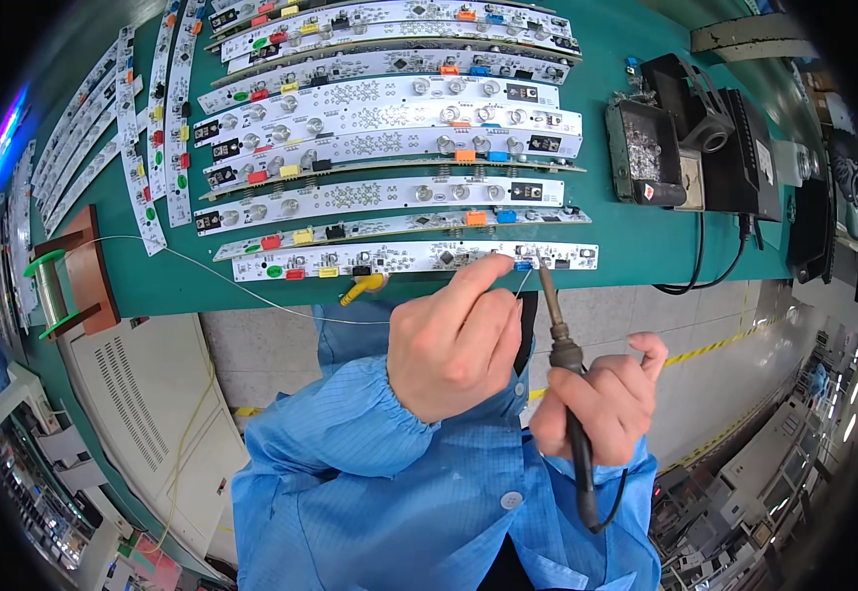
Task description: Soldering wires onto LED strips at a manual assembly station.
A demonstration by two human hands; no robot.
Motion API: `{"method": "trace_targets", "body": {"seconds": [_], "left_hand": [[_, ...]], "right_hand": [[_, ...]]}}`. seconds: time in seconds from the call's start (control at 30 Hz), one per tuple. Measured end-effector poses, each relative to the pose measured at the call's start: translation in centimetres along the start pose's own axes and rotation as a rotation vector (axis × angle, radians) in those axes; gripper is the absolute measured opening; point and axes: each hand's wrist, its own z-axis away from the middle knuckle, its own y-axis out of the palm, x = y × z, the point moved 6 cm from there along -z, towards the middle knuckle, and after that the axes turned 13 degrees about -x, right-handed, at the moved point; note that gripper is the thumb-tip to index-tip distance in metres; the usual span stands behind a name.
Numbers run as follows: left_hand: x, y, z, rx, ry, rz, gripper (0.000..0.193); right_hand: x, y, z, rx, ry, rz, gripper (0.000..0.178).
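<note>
My right hand (601,404) is closed around the dark handle of a soldering iron (554,310). The iron's tip points up at the right part of a long white circuit board (404,258) at the table's front edge, near its blue connector (523,265). Whether the tip touches the board I cannot tell. Pinched in my left hand (458,340) is thin solder wire (242,289), with a short end rising toward that connector. Behind my left hand the wire runs left to a spool (50,291) on a brown stand. A yellow cap-like piece (363,287) sits at the board's front edge.
Behind the board lie rows of similar circuit boards (389,195), with more boards (168,118) standing lengthwise at the left. A tip-cleaning tray (643,148) and black soldering equipment (744,148) with cables stand at the right on the green table mat (635,246).
</note>
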Motion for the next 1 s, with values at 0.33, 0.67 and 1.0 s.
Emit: {"method": "trace_targets", "body": {"seconds": [0.33,0.67,1.0], "left_hand": [[-1.4,-1.6,0.5,0.072,0.004,0.057,0.016],[-0.8,-2.1,1.6,0.089,0.002,0.169,0.019],[-1.2,-3.7,1.4,0.008,0.061,0.229,0.020]], "right_hand": [[-9.5,0.1,1.9,-0.447,0.250,-0.042,0.045],[-11.2,1.4,2.7,-0.286,0.402,-0.078,0.039],[-9.2,2.9,3.5,-0.340,0.379,-0.240,0.039]]}}
